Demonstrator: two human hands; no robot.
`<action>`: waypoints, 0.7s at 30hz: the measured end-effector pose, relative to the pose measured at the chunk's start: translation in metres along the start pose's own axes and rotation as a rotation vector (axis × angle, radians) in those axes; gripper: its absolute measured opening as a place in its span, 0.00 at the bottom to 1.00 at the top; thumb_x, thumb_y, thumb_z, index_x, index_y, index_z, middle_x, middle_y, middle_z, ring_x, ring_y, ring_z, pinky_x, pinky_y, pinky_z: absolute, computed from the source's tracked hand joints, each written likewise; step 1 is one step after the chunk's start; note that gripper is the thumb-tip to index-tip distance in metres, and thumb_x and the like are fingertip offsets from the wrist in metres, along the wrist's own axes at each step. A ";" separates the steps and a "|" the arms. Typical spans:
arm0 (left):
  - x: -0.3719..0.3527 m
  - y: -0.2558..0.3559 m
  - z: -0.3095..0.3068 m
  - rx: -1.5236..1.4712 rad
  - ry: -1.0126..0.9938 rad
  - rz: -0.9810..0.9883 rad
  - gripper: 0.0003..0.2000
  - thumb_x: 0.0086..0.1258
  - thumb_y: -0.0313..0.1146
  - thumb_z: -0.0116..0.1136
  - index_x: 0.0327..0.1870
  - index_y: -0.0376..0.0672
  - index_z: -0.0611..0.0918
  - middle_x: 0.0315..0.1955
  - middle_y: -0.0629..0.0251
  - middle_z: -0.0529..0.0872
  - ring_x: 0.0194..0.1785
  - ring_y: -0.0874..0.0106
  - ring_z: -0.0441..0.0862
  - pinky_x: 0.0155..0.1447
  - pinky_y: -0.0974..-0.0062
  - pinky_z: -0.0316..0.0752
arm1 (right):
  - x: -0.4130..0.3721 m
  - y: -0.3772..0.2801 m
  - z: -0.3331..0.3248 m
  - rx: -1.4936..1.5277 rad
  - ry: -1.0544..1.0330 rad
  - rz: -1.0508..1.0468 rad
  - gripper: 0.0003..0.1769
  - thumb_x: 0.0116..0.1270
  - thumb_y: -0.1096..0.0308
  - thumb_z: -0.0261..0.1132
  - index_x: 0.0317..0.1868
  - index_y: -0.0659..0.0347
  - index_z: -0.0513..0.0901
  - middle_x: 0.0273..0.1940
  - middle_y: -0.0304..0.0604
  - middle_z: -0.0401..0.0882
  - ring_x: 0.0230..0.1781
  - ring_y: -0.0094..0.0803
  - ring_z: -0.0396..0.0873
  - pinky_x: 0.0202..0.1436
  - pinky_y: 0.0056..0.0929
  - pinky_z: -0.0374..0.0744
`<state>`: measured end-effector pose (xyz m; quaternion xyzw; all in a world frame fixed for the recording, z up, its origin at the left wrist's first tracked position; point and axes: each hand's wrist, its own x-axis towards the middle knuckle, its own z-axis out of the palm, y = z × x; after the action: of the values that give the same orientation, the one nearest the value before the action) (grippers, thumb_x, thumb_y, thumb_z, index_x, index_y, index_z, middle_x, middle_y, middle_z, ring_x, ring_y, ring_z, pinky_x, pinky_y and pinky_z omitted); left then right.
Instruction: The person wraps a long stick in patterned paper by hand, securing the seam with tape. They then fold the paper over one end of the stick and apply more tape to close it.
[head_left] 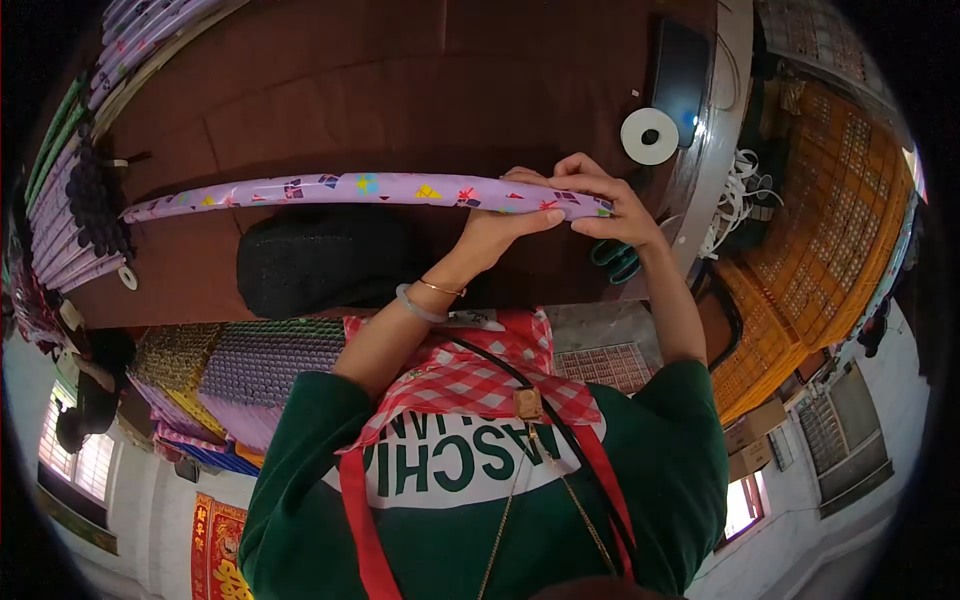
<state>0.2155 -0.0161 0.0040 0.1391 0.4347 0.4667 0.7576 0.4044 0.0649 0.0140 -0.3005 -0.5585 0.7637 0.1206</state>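
A long lilac tube or roll (330, 189), printed with small coloured shapes, stretches across the brown table and looks curved in this wide view. My left hand (492, 230) is closed around it near its right part, thumb lying along the near side. Right beside it, my right hand (622, 208) grips the right end, fingers over the top and thumb below. Below the tube lies a black padded bundle (320, 260). Dark green-handled scissors (615, 260) rest under my right wrist.
A white tape roll (649, 136) and a dark phone-like device (680, 75) are at the table's right edge. Similar lilac tubes with black ends (75, 215) are stacked at left. White cords (738, 200) and orange crates (800, 260) stand to the right.
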 end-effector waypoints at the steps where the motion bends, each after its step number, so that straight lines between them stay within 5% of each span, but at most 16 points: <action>1: 0.000 0.000 0.000 0.016 -0.003 0.001 0.14 0.54 0.25 0.69 0.42 0.37 0.80 0.45 0.66 0.76 0.48 0.76 0.75 0.50 0.79 0.72 | -0.001 0.000 0.001 0.000 0.000 0.001 0.29 0.51 0.67 0.70 0.57 0.59 0.78 0.53 0.41 0.67 0.53 0.33 0.68 0.57 0.31 0.66; 8: -0.007 0.001 0.001 -0.208 0.074 -0.019 0.19 0.60 0.26 0.63 0.52 0.37 0.71 0.46 0.63 0.76 0.49 0.74 0.77 0.51 0.76 0.75 | -0.002 -0.003 0.006 0.012 0.053 0.041 0.30 0.52 0.67 0.68 0.59 0.58 0.77 0.49 0.40 0.67 0.51 0.31 0.68 0.56 0.28 0.65; 13: -0.014 -0.001 0.000 -0.232 0.125 -0.053 0.15 0.65 0.28 0.54 0.52 0.37 0.71 0.44 0.62 0.78 0.49 0.69 0.78 0.53 0.65 0.77 | 0.000 -0.002 0.009 0.019 0.056 0.076 0.31 0.53 0.67 0.68 0.60 0.58 0.76 0.48 0.39 0.67 0.50 0.30 0.68 0.56 0.28 0.65; 21: -0.015 0.000 0.008 -0.362 0.298 -0.061 0.15 0.61 0.21 0.56 0.49 0.34 0.72 0.40 0.61 0.79 0.45 0.70 0.81 0.50 0.72 0.80 | 0.000 0.004 0.019 0.012 0.166 0.066 0.25 0.55 0.70 0.68 0.56 0.60 0.79 0.49 0.38 0.69 0.52 0.30 0.69 0.57 0.26 0.66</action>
<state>0.2196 -0.0268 0.0166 -0.0827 0.4547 0.5294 0.7115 0.3932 0.0486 0.0138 -0.3806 -0.5316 0.7430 0.1430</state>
